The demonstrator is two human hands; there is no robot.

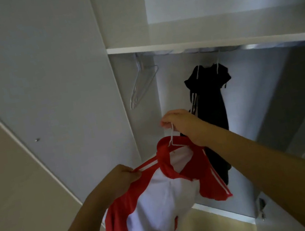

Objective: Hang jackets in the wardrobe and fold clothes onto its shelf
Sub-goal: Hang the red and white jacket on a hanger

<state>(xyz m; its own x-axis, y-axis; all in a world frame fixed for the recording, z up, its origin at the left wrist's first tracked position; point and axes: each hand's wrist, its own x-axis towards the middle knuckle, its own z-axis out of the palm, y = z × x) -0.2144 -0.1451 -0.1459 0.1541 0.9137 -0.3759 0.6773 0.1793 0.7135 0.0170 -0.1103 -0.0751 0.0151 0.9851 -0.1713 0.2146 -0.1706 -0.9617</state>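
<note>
The white wardrobe [55, 71] fills the view, its door panel swung open on the left and its interior lit from the right. A white shelf [216, 43] crosses the upper part, and just beneath it runs a metal rail [257, 45], partly hidden by the shelf's front edge.

A black jacket [211, 105] hangs from the rail on a white hanger, its body drooping long and narrow against the back wall (white drawcords or stripes show down its left side).

In front of and below it is the red and white jacket [161, 194], held up in the air short of the rail. Its collar and sleeves are red with white stripes along the shoulders, its chest panel white, and it is already threaded on a white hanger [172, 138] whose hook rises out of the collar.

The right hand [181, 124] is clamped on that hook, fingers curled over the wire, with the forearm reaching in from the lower right. The left hand [123, 177] pinches the striped left shoulder of the red and white jacket, pulling the fabric taut sideways.

Empty white wire hangers [140, 85] hang at the rail's left end, tilted against the side wall, well apart from the black jacket.
</note>
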